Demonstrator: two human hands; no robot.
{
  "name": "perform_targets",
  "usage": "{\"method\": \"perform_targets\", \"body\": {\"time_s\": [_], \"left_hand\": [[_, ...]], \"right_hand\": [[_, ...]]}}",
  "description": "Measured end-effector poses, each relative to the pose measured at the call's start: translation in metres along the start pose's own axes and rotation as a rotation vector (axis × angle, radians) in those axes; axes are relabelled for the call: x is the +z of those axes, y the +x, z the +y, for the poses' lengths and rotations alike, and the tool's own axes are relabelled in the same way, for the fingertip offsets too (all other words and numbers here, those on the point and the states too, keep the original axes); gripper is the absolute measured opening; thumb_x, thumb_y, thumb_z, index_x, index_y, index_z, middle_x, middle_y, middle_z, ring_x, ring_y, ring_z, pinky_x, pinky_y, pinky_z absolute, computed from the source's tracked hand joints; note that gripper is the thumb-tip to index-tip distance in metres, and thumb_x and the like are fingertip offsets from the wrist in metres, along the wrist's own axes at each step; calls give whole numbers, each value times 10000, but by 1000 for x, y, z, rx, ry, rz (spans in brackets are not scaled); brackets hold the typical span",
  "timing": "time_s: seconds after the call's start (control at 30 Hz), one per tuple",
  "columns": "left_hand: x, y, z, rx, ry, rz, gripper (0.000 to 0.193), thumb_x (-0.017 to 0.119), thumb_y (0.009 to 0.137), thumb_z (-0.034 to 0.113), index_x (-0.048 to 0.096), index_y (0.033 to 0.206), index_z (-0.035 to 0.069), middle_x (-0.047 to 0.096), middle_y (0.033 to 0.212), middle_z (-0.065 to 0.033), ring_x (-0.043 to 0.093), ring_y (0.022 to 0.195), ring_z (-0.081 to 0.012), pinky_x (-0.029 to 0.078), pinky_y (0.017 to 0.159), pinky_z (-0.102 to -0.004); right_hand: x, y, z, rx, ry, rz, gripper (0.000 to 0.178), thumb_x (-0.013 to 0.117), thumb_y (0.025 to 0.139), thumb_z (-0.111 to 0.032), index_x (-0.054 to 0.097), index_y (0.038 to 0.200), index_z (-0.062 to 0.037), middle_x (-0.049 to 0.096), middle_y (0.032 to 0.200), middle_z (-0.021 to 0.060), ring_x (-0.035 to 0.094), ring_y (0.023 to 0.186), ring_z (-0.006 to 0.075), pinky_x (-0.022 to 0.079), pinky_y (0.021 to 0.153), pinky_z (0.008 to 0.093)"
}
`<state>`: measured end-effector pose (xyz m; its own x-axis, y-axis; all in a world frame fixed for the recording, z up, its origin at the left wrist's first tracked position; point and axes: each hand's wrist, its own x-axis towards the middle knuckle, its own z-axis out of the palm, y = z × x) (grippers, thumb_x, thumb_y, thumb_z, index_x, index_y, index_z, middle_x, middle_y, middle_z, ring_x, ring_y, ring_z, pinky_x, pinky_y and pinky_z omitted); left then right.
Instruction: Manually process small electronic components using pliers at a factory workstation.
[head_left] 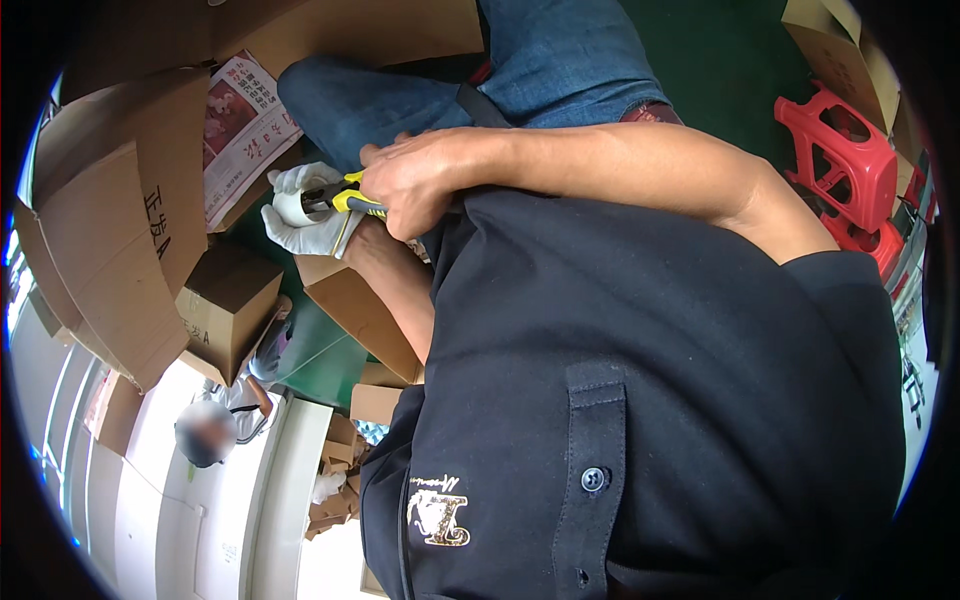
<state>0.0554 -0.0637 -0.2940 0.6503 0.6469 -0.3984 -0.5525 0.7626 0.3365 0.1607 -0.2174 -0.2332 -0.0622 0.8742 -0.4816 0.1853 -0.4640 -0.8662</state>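
My right hand (418,182), bare, is closed around the handles of a pair of pliers (352,201) with yellow and dark grey grips. The dark jaws point left, into the curled fingers of my left hand (305,222). That hand wears a white glove, and its fingers bend around a small pale thing at the jaws. White glove and pale thing blend together, so its kind cannot be made out. Both hands are close together in front of my dark shirt (520,330), beside my knee in blue jeans (335,105).
A printed newspaper sheet (245,125) lies on cardboard left of my knee. Large open cardboard boxes (110,220) crowd the left, with a smaller box (225,310) below. Red plastic stools (850,150) stand at right on the green floor (740,60). Another person (250,410) is at lower left.
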Motion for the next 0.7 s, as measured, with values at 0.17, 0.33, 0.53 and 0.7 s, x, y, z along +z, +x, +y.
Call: {"method": "perform_targets", "body": {"time_s": [0.17,0.33,0.53,0.7], "left_hand": [[2,7,5,39,40,-10,322,724,767,191,535,964,20,557,735,-31,578,683,-138,519,649,-287],[0,15,6,154,246,110,311,733,753,245,560,892,27,598,750,-67,614,687,-184,541,662,-320],[0,16,5,130,225,61,317,743,745,257,569,875,26,615,757,-82,635,708,-196,553,690,-323],[-2,14,1,146,243,119,307,734,753,255,569,878,28,614,757,-74,632,699,-195,552,678,-324]], "right_hand": [[17,-8,2,-114,-372,325,323,647,636,-130,709,890,60,545,1088,226,529,957,400,425,720,503],[30,-5,12,-209,-645,620,305,690,599,-159,714,819,51,544,994,193,518,859,340,415,669,473],[20,-7,9,-213,-564,511,345,680,557,-171,712,817,55,539,983,222,531,859,359,432,670,486],[19,-6,4,-174,-510,453,375,673,534,-158,718,835,61,537,993,245,528,878,377,421,714,506]]}}
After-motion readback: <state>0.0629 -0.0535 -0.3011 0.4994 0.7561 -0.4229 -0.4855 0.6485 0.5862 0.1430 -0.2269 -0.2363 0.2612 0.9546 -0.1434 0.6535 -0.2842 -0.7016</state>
